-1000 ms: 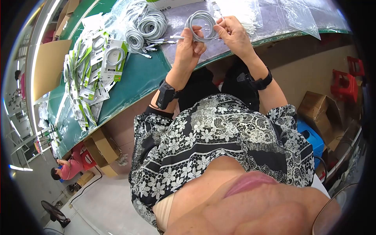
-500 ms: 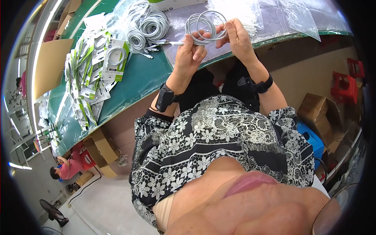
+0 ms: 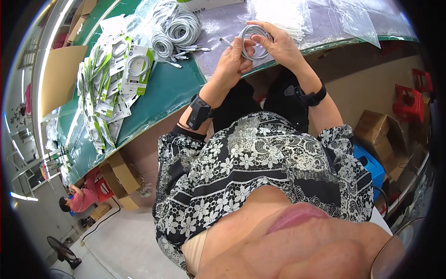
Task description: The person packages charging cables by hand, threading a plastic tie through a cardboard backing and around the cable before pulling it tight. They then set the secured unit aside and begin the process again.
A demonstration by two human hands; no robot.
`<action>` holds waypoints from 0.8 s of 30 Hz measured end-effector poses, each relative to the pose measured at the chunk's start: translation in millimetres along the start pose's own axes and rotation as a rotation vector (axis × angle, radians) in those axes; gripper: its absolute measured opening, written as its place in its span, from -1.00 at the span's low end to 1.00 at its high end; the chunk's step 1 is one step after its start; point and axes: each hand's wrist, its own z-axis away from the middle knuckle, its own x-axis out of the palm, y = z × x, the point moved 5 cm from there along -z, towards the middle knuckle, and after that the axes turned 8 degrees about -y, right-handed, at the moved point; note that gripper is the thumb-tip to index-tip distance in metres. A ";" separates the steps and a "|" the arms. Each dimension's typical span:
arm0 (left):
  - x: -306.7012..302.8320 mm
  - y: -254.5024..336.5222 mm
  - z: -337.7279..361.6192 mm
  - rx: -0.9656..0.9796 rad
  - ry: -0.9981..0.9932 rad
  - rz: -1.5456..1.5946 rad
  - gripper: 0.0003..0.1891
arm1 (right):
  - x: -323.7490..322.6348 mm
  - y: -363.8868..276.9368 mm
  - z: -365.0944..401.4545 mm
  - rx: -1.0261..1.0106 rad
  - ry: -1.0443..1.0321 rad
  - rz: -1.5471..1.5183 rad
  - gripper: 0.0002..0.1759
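Left hand (image 3: 233, 63) and right hand (image 3: 278, 43) meet, both clamped on a coiled white cable (image 3: 245, 35) above the green table (image 3: 172, 88) edge; fingers hide half the loop. Beyond lie a glossy heap of coiled cables (image 3: 174, 29) and crinkled clear bags (image 3: 325, 16)

Bright even indoor light, strip-lamp glare at left, strong fisheye bending, black vignetted corners

From my remote seat I see a long green-topped workbench (image 3: 160, 93) running off leftward above a pale floor (image 3: 125, 242), with cardboard boxes (image 3: 121, 177) beneath it, red stools (image 3: 409, 100) at right, a floor fan (image 3: 65, 254) and bright strip lights (image 3: 19, 197) far left.
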 end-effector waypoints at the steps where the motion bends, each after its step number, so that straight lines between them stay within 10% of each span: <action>1: 1.3 0.4 -0.7 0.014 0.009 -0.008 -0.54 | 0.6 -4.3 0.5 -0.092 0.004 0.126 -0.61; 10: 10.7 13.8 -8.5 0.124 0.037 -0.190 -0.63 | -9.2 -12.9 -4.5 -0.182 0.170 0.475 -0.71; 14: 4.3 10.1 -12.9 0.021 0.009 -0.386 -0.67 | 2.8 -5.9 3.5 0.137 -0.097 0.877 -0.72; 18: 1.3 13.1 -16.3 -0.015 0.010 -0.362 -0.69 | -1.5 7.0 -2.0 -0.080 0.008 0.776 -0.64; 21: -0.8 13.7 -20.4 -0.028 0.011 -0.307 -0.69 | -9.4 16.0 -5.5 -0.178 0.073 0.082 -0.58; 24: -3.4 13.0 -19.2 -0.059 0.017 -0.304 -0.69 | -20.8 19.2 -4.3 0.153 -0.131 -0.069 -0.54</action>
